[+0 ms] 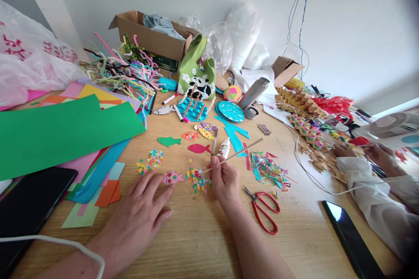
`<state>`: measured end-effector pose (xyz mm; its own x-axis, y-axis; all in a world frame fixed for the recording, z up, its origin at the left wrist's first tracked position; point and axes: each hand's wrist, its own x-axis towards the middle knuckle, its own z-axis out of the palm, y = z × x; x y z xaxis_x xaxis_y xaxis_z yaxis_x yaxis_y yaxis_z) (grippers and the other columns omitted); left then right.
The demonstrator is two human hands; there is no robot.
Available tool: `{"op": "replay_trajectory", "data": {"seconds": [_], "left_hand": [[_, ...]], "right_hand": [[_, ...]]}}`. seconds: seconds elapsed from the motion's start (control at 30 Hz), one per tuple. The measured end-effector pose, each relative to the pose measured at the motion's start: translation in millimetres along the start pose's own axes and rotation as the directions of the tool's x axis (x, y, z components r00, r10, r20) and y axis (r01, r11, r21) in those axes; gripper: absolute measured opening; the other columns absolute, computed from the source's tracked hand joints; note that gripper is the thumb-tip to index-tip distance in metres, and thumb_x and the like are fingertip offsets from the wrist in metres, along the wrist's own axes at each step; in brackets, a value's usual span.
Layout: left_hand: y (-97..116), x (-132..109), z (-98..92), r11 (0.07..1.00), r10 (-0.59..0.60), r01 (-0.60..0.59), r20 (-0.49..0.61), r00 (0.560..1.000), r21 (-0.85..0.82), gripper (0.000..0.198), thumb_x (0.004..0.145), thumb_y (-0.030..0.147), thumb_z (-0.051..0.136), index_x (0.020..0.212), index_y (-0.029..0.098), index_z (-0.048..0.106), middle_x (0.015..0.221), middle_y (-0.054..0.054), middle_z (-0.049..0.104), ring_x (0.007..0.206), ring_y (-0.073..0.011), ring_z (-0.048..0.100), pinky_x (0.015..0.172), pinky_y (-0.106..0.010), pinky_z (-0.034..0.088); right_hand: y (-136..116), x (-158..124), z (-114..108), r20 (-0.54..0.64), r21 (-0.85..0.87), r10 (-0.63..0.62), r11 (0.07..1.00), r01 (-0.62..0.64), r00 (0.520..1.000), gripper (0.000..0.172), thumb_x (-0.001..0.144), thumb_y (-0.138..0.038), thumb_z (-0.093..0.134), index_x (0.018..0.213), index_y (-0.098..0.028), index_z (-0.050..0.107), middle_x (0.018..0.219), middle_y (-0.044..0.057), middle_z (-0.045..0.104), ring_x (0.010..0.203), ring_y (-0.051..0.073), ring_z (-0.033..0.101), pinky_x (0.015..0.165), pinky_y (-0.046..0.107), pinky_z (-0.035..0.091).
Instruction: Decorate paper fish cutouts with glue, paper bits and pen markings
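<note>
The right hand (224,185) is closed around a thin stick (242,151), whose lower tip sits just over a heap of paper dots (196,179) near the front edge of the table (203,235). The left hand (140,209) lies flat and open, fingertips at a pink paper fish (172,178). To my eye, a careless sweep of stick or wrist could scatter the dots. The red scissors (263,207) lie just beside that wrist.

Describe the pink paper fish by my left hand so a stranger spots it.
On the wooden table, look between the left hand and the right hand holding a stick. The pink fish lies just ahead of that left hand, beside a confetti heap. Unlike the plain green fish and red fish behind it, it carries coloured dots.
</note>
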<state>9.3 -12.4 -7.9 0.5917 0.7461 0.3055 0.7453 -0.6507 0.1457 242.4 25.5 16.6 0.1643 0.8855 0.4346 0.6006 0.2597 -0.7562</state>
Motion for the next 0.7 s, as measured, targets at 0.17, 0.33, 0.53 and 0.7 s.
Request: {"op": "replay_trajectory", "data": {"seconds": [0.17, 0.33, 0.53, 0.7], "left_hand": [[-0.1, 0.3, 0.1, 1.000, 0.011, -0.011, -0.011, 1.000, 0.019, 0.043, 0.092, 0.038, 0.058, 0.133, 0.024, 0.060, 0.133, -0.011, 0.059, 0.127, -0.0321, 0.048, 0.105, -0.050, 0.045], [-2.3, -0.5, 2.4, 1.000, 0.021, -0.020, -0.019, 1.000, 0.022, 0.045, 0.093, 0.040, 0.055, 0.135, 0.025, 0.058, 0.134, -0.010, 0.059, 0.128, -0.0322, 0.047, 0.106, -0.050, 0.043], [-2.5, -1.0, 3.1, 1.000, 0.011, -0.011, -0.014, 1.000, 0.007, 0.046, 0.093, 0.042, 0.055, 0.136, 0.026, 0.057, 0.134, -0.009, 0.059, 0.128, -0.0316, 0.046, 0.108, -0.049, 0.041], [-2.2, -0.6, 2.6, 0.999, 0.018, -0.018, -0.013, 1.000, 0.028, 0.047, 0.091, 0.041, 0.058, 0.136, 0.025, 0.058, 0.134, -0.009, 0.059, 0.127, -0.0319, 0.047, 0.107, -0.050, 0.042]], "right_hand": [[-2.0, 0.1, -0.8, 0.013, 0.000, -0.032, 0.999, 0.032, 0.999, 0.048, 0.101, -0.042, 0.042, 0.059, -0.020, 0.052, 0.053, -0.001, 0.053, 0.044, 0.010, 0.046, 0.045, 0.024, 0.035], [-2.0, 1.2, -1.8, 0.001, -0.019, 0.001, 1.000, -0.001, 1.000, 0.052, 0.101, -0.048, 0.039, 0.058, -0.021, 0.051, 0.052, 0.000, 0.053, 0.043, 0.011, 0.048, 0.044, 0.024, 0.035], [2.2, 1.3, -4.2, -0.003, -0.080, 0.012, 0.997, -0.012, 1.000, 0.051, 0.101, -0.047, 0.039, 0.058, -0.022, 0.049, 0.052, -0.001, 0.050, 0.043, 0.010, 0.046, 0.045, 0.023, 0.034], [6.0, 2.0, -4.9, 0.003, -0.102, -0.015, 0.995, 0.015, 1.000, 0.049, 0.101, -0.043, 0.041, 0.058, -0.021, 0.049, 0.054, -0.001, 0.052, 0.045, 0.010, 0.047, 0.047, 0.023, 0.034]]}}
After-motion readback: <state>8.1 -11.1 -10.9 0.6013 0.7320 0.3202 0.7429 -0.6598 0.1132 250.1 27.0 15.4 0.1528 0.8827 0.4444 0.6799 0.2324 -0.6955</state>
